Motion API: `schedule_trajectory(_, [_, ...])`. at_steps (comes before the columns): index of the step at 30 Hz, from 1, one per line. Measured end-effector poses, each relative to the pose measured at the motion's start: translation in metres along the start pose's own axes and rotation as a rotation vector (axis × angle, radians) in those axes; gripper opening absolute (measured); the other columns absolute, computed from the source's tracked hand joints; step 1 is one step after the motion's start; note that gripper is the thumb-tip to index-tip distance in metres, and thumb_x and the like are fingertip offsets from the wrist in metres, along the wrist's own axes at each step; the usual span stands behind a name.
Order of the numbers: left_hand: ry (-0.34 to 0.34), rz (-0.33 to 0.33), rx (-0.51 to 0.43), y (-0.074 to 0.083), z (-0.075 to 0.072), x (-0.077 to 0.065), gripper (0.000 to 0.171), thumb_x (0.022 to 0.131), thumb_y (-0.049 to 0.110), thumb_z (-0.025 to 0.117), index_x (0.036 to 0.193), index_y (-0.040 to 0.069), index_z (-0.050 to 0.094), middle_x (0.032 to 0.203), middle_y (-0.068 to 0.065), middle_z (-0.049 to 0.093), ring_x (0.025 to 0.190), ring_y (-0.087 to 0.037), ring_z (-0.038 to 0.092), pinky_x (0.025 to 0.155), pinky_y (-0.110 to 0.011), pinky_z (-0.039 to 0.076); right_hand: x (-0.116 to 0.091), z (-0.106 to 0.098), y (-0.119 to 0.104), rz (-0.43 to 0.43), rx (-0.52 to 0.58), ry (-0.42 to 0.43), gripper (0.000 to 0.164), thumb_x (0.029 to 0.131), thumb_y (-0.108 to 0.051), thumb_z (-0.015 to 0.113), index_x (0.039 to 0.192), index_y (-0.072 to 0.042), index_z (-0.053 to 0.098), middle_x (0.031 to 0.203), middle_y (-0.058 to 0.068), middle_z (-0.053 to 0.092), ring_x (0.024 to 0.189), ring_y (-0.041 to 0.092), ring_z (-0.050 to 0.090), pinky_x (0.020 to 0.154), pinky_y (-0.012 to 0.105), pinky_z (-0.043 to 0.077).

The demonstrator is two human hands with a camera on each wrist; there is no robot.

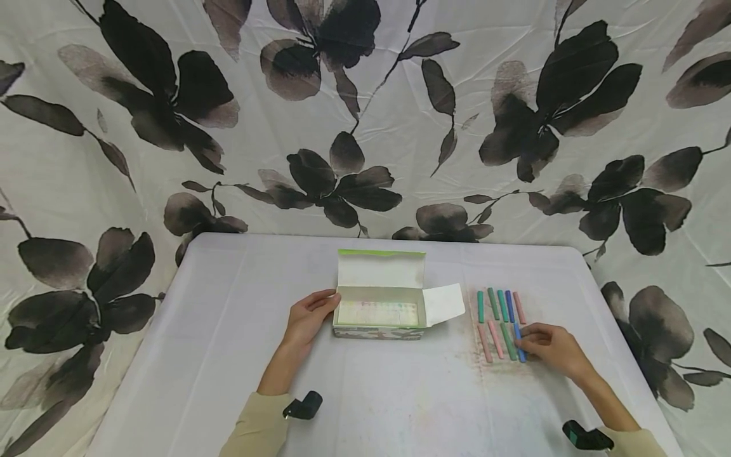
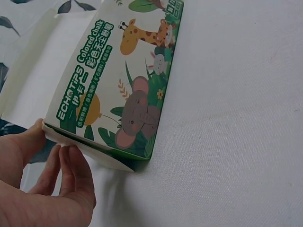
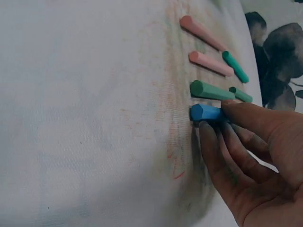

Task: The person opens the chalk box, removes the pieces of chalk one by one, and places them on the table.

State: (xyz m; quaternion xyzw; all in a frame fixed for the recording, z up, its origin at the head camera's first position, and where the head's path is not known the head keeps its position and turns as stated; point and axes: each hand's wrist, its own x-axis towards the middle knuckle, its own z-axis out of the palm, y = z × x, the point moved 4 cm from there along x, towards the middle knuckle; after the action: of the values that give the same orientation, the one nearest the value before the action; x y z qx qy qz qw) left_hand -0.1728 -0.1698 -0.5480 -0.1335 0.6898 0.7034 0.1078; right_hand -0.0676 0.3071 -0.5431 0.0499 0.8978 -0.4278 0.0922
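An open chalk box (image 1: 377, 332) stands on the table with its lid raised at the back and a white flap (image 1: 444, 304) out at its right. My left hand (image 1: 305, 320) holds the box by its left end; in the left wrist view, thumb and fingers pinch the end flap (image 2: 90, 150) at the corner. On the right, my right hand (image 1: 554, 349) pinches a blue chalk stick (image 3: 201, 112) between thumb and fingers, at the right end of the front row. Beside it lie a green chalk stick (image 3: 210, 90) and pink chalk sticks (image 3: 208, 62).
Behind the front row lies a second row of chalk, with green sticks (image 1: 480, 307), a dark blue stick (image 1: 510, 306) and a pink stick (image 1: 519, 308). Coloured chalk dust marks the white tablecloth (image 1: 365, 393). A flowered cloth (image 1: 240, 139) hangs behind the table.
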Motion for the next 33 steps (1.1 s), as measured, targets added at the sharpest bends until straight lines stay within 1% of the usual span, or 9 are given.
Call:
schedule_trajectory(5, [-0.001,0.003,-0.003,-0.001,0.001,0.0,0.038,0.094,0.018,0.078,0.126,0.0,0.068,0.105,-0.007,0.073,0.102,-0.022,0.068,0.079,-0.018,0.054,0.001,0.003,-0.002,-0.029,-0.026,-0.004,0.033,0.096,-0.014,0.074,0.115,0.012,0.066,0.091,0.013,0.075,0.069,0.017,0.071,0.063,0.029,0.057])
schedule_trajectory(9, [-0.007,-0.004,-0.009,-0.001,0.002,0.0,0.038,0.094,0.018,0.078,0.127,0.001,0.068,0.105,-0.007,0.072,0.106,-0.025,0.067,0.08,-0.018,0.054,0.003,0.001,-0.009,-0.061,-0.084,0.037,0.026,0.097,-0.013,0.073,0.111,0.009,0.068,0.085,0.009,0.074,0.067,0.016,0.068,0.059,0.029,0.056])
schedule_trajectory(12, [-0.007,-0.001,-0.009,-0.001,0.003,-0.001,0.04,0.094,0.018,0.079,0.127,0.0,0.067,0.106,-0.008,0.072,0.106,-0.025,0.067,0.079,-0.018,0.054,0.006,-0.002,-0.018,-0.093,-0.115,0.076,0.024,0.098,-0.013,0.071,0.109,0.008,0.069,0.085,0.01,0.074,0.071,0.018,0.069,0.06,0.028,0.056])
schedule_trajectory(15, [-0.005,-0.001,-0.009,0.0,0.002,-0.001,0.041,0.093,0.018,0.079,0.127,-0.001,0.067,0.105,-0.008,0.072,0.103,-0.023,0.067,0.078,-0.017,0.054,0.011,-0.006,-0.03,-0.119,-0.135,0.1,0.024,0.099,-0.014,0.07,0.11,0.008,0.069,0.091,0.013,0.075,0.078,0.024,0.072,0.064,0.028,0.057])
schedule_trajectory(18, [-0.004,0.001,-0.01,0.001,0.0,-0.002,0.042,0.093,0.019,0.079,0.128,-0.002,0.067,0.104,-0.007,0.072,0.101,-0.02,0.067,0.078,-0.016,0.054,0.016,-0.01,-0.042,-0.143,-0.162,0.126,0.022,0.1,-0.014,0.069,0.109,0.006,0.07,0.095,0.013,0.075,0.086,0.027,0.072,0.07,0.026,0.056])
schedule_trajectory(22, [-0.001,0.0,-0.008,0.002,0.0,-0.002,0.043,0.093,0.019,0.08,0.128,-0.001,0.067,0.106,-0.007,0.072,0.1,-0.019,0.068,0.078,-0.016,0.054,0.022,-0.013,-0.056,-0.161,-0.147,0.145,0.023,0.101,-0.015,0.068,0.11,0.005,0.07,0.098,0.014,0.074,0.09,0.03,0.072,0.072,0.025,0.055])
schedule_trajectory(25, [0.003,-0.001,-0.004,0.002,0.0,-0.002,0.042,0.093,0.019,0.08,0.127,-0.001,0.067,0.106,-0.007,0.072,0.101,-0.02,0.068,0.078,-0.017,0.054,0.026,-0.015,-0.066,-0.171,-0.127,0.149,0.025,0.102,-0.018,0.067,0.112,0.005,0.069,0.1,0.015,0.074,0.091,0.031,0.071,0.07,0.025,0.055])
schedule_trajectory(29, [0.001,0.002,0.002,0.0,0.0,-0.001,0.041,0.093,0.019,0.079,0.128,-0.001,0.067,0.107,-0.009,0.072,0.104,-0.023,0.068,0.079,-0.017,0.054,0.032,-0.018,-0.079,-0.192,-0.111,0.145,0.025,0.103,-0.02,0.066,0.113,0.003,0.069,0.101,0.017,0.073,0.088,0.03,0.071,0.07,0.027,0.054])
schedule_trajectory(33, [-0.004,-0.003,0.012,-0.001,0.0,0.0,0.04,0.094,0.019,0.078,0.128,0.001,0.067,0.109,-0.008,0.072,0.108,-0.025,0.067,0.079,-0.017,0.054,0.037,-0.019,-0.093,-0.223,-0.09,0.134,0.024,0.103,-0.021,0.066,0.111,0.001,0.07,0.101,0.018,0.073,0.09,0.031,0.072,0.074,0.027,0.055])
